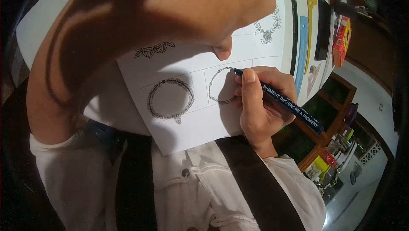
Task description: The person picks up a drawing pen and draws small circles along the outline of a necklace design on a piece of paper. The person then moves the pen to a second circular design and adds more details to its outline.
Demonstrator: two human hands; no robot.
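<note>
My right hand (pixel 266 99) grips a dark pigment ink pen (pixel 289 107), its tip touching an outlined bracelet drawing (pixel 209 87) on the white paper (pixel 204 126). Across the upper part of the sheet lies my left hand (pixel 234 15), one digit set apart and pressed on the paper; its other fingers are hidden. Left of the pen is a darker, beaded ring-shaped drawing (pixel 170 116) with a small pendant. Leaf-like drawings (pixel 155 50) show beside my left forearm, and a flower necklace drawing (pixel 266 36) is at the upper right.
Beyond the paper's right edge lie a black strip (pixel 294 37), a blue ruler (pixel 301 52), a yellow ruler (pixel 309 35) and a black case (pixel 322 28). A red and yellow box (pixel 341 41) sits by the table edge. Wooden furniture (pixel 341 103) stands at the right.
</note>
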